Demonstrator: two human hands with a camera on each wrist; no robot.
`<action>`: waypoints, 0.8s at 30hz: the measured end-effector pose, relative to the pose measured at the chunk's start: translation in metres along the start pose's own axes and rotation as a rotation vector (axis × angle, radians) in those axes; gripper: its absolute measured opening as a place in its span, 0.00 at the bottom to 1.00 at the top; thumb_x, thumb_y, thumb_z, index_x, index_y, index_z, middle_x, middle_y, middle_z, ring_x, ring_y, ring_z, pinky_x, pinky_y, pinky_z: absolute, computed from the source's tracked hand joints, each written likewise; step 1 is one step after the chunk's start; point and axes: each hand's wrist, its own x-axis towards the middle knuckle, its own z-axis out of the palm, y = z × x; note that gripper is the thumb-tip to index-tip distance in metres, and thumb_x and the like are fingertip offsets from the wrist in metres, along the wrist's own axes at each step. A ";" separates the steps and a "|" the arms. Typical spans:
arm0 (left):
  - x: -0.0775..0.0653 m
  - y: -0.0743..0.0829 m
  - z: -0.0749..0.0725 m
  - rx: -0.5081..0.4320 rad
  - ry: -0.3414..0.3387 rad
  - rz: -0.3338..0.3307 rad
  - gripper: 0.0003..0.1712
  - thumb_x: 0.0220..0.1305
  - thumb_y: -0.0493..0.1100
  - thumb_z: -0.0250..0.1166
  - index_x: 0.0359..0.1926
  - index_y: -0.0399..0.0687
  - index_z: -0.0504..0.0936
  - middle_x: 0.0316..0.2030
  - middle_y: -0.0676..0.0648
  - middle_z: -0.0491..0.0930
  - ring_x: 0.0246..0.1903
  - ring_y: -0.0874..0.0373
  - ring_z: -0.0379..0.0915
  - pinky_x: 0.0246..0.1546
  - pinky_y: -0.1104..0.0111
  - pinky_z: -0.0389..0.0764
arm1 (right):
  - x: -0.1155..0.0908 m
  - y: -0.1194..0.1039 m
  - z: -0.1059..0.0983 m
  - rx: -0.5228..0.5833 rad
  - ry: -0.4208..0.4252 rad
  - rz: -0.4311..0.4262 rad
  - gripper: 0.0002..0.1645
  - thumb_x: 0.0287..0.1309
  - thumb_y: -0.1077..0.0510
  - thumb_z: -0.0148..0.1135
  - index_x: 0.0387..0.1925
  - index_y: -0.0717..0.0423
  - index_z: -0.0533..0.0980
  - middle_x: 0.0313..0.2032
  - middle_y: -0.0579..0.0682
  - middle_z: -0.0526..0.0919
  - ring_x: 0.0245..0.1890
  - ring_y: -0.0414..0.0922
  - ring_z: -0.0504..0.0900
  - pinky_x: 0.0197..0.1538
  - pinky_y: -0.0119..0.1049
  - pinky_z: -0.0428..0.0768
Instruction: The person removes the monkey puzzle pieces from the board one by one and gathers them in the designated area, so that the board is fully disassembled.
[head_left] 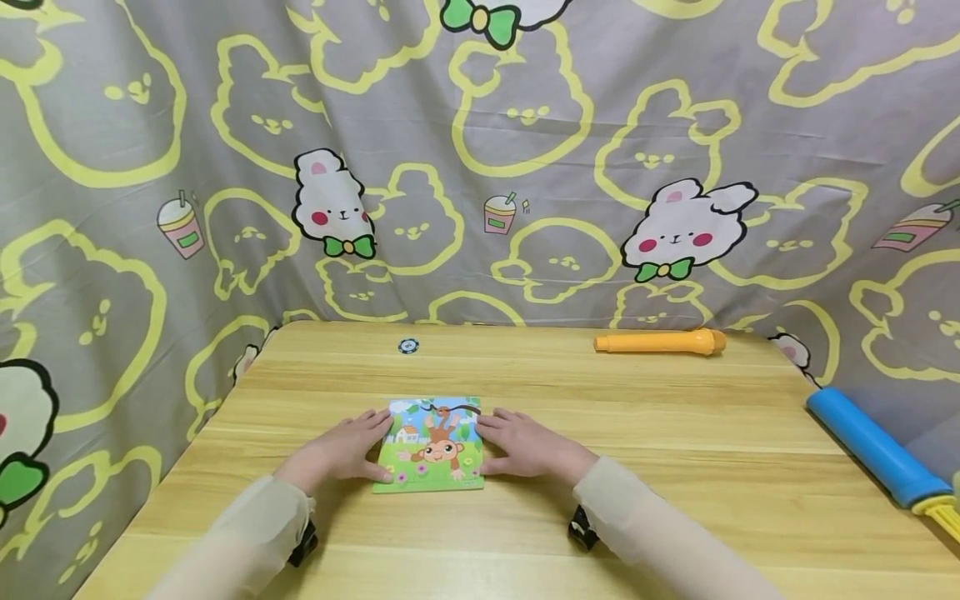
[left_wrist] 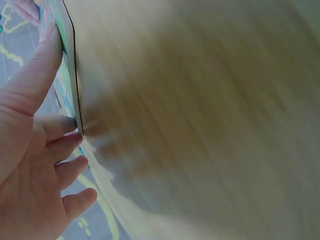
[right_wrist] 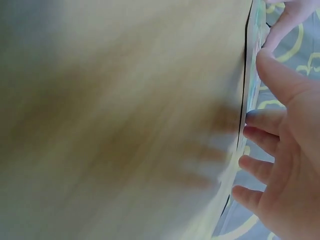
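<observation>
A thin, nearly square picture board point(head_left: 427, 462) with a cartoon monkey hanging from a branch lies flat on the wooden table. My left hand point(head_left: 341, 452) touches its left side, thumb at the near corner and fingertips by the far corner. At the opposite side, my right hand point(head_left: 528, 446) rests against the edge in much the same way. Both wrist views show the board's edge point(left_wrist: 75, 75) close to the tabletop, with the left thumb point(left_wrist: 42, 65) and right thumb point(right_wrist: 280, 75) against it. The other fingers extend fairly straight, the outer ones off the board.
Behind the board, a dark round chip point(head_left: 408, 346) lies near the table's back edge. An orange microphone-shaped toy point(head_left: 656, 342) lies at the back right. A blue tube point(head_left: 877, 446) with a yellow end lies along the right edge. A patterned grey cloth point(head_left: 420, 108) hangs around the table point(head_left: 675, 467).
</observation>
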 end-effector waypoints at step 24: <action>0.044 0.101 0.030 0.184 0.014 0.071 0.54 0.52 0.69 0.58 0.68 0.37 0.56 0.67 0.39 0.53 0.66 0.44 0.47 0.63 0.50 0.52 | -0.104 0.049 -0.006 0.186 0.040 0.124 0.44 0.57 0.37 0.55 0.62 0.66 0.64 0.63 0.61 0.62 0.63 0.64 0.54 0.62 0.57 0.56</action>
